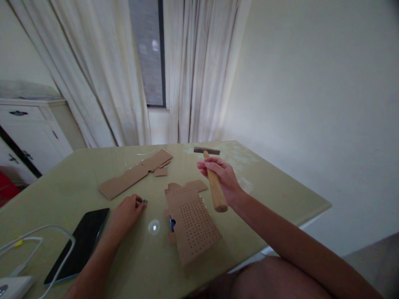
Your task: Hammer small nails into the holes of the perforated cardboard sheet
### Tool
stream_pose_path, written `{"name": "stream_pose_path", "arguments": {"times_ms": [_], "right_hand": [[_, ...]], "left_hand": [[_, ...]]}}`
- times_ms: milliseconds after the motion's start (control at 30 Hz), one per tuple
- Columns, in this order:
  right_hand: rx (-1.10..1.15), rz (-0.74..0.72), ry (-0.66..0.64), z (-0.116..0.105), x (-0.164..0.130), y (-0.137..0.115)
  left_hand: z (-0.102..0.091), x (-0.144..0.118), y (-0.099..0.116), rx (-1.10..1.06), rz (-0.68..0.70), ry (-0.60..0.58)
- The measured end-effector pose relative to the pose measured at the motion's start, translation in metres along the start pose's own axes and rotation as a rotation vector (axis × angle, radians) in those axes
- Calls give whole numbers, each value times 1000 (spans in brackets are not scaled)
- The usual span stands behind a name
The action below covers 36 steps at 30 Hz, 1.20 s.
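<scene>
Head view, single frame. Right hand (pixel 222 176) is wrapped around the wooden handle of a hammer (pixel 212 176), head uppermost, held clear above the table (pixel 280 195). Left hand (pixel 126 214) rests on the table to the left, fingertips drawn together on small dark items, probably tacks (pixel 144 202); the view is too coarse to confirm.

Perforated card (pixel 193 222) lies flat between the two hands, near the centre, its near end close to the table's near edge. A small blue piece (pixel 172 222) sits at the card's left side.

Step in hand, as judged: picking up a tack while the hammer waits raised. The next move calls for the left hand to carry the tack rightward to the card, stand it upright and steady it, fingers kept low and clear of the hammer's line.

Edges and room: the table's right corner lies just beyond the right forearm, so a swing has open air to the right. Far side holds cardboard strip (pixel 134 174), apart from the card. Phone (pixel 81 243) and cable (pixel 40 232) lie near left, just beside the left forearm; a wide elbow movement could catch them. Bare surface between left hand and card allows a direct path.
</scene>
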State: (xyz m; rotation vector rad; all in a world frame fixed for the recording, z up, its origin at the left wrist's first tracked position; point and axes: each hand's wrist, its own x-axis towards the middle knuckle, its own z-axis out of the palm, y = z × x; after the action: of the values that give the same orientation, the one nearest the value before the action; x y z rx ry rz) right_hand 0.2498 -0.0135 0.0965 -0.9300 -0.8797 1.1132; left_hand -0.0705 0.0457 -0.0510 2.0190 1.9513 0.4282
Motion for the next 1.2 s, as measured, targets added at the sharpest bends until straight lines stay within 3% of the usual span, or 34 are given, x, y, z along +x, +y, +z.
{"name": "stream_pose_path", "arguments": {"times_ms": [167,400,633,833,1200], "right_hand": [[-64,82,33,-10,-1,15],[-259,-161,-40,-14,-13,5],[-205,37,-149,-5,-29,-10],[-183,152,-210,1,-38,-7],[-68,288,-154,-6,-55,-1]], "left_hand": [[5,2,-4,2,-4,10],[6,2,-5,-2,18,29],[4,-8,7,58,85,96],[4,-10,7,85,96,137],[6,-12,8,41,159,225]]}}
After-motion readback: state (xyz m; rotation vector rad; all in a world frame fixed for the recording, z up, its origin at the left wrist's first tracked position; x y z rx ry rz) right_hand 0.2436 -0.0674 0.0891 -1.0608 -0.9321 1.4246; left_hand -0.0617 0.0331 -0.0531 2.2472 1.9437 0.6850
